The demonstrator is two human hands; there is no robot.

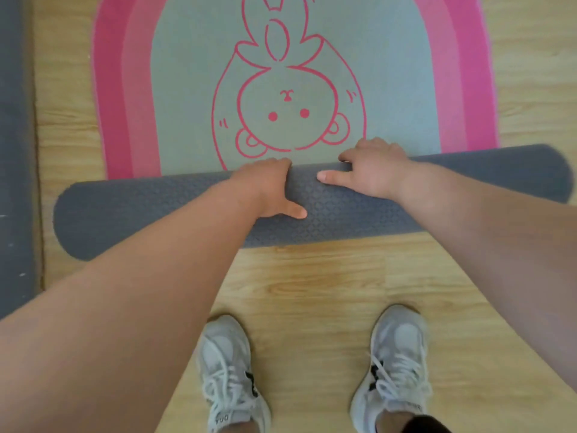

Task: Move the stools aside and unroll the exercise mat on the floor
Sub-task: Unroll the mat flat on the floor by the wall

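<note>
The exercise mat lies across the wooden floor, partly unrolled. Its rolled part (150,217) is a grey textured tube running left to right. The flat part (193,73) stretches away from me, teal with pink borders and a pink rabbit drawing. My left hand (271,189) grips the roll near its middle, fingers curled over the far side and thumb on the near face. My right hand (371,170) holds it the same way just to the right. No stool is in view.
A dark grey strip (15,151) runs along the left edge of the view. My two grey sneakers (231,370) stand on the light wooden floor (312,276) just behind the roll. Bare wood shows to the right of the mat.
</note>
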